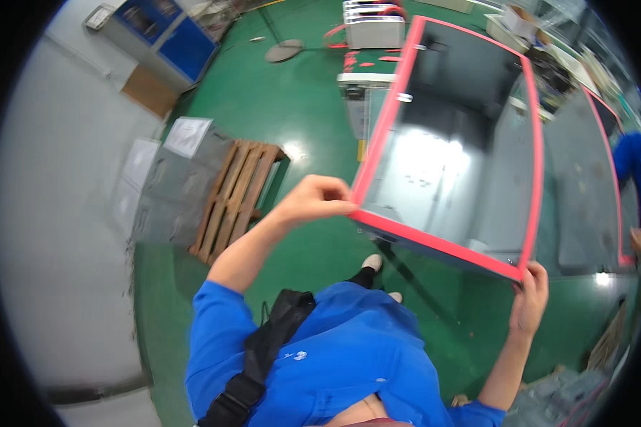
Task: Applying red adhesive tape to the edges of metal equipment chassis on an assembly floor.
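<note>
A large glossy grey panel (441, 164), rectangular and edged with pink-red strips, lies in front of me with its far end angled away. Bright reflections show on its surface. My left hand (317, 199) pinches the near-left corner between thumb and curled fingers. At the near-right corner, my right hand (530, 295) grips the edge, with its fingers partly behind the rim. Small white tabs (404, 97) stick to the panel's left border. What bears the panel from below is mostly hidden.
A second grey panel (584, 185) with pink-red edging lies to the right, where a person in blue (632, 160) stands. A wooden pallet (235, 199) and grey boxes (174, 185) stand left by the wall. Farther off are a blue cabinet (185, 53) and a round stand base (285, 50).
</note>
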Demonstrator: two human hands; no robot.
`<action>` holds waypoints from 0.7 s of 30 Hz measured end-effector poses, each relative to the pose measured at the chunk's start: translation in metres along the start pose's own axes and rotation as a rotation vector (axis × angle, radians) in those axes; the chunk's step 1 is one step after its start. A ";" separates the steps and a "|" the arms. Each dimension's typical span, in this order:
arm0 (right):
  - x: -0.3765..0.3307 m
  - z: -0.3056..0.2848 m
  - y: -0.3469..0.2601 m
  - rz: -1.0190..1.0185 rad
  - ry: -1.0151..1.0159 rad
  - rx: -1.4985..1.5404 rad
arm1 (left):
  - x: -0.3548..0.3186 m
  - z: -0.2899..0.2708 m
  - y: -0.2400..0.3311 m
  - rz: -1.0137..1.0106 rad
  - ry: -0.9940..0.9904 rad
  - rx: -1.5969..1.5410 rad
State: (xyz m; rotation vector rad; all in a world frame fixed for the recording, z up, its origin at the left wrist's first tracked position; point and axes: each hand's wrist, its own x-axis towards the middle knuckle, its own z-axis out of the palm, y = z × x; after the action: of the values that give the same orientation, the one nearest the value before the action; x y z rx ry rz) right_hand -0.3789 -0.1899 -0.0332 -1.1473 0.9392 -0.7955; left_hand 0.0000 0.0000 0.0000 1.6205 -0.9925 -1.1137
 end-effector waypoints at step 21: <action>0.001 0.003 0.002 -0.074 0.031 -0.024 | 0.012 -0.008 -0.008 0.131 -0.059 -0.002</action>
State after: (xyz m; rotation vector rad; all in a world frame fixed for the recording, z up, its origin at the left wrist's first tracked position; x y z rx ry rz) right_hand -0.3758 -0.1893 -0.0354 -1.1994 0.9387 -0.8655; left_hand 0.0120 -0.0071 -0.0092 1.5058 -1.1187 -1.0782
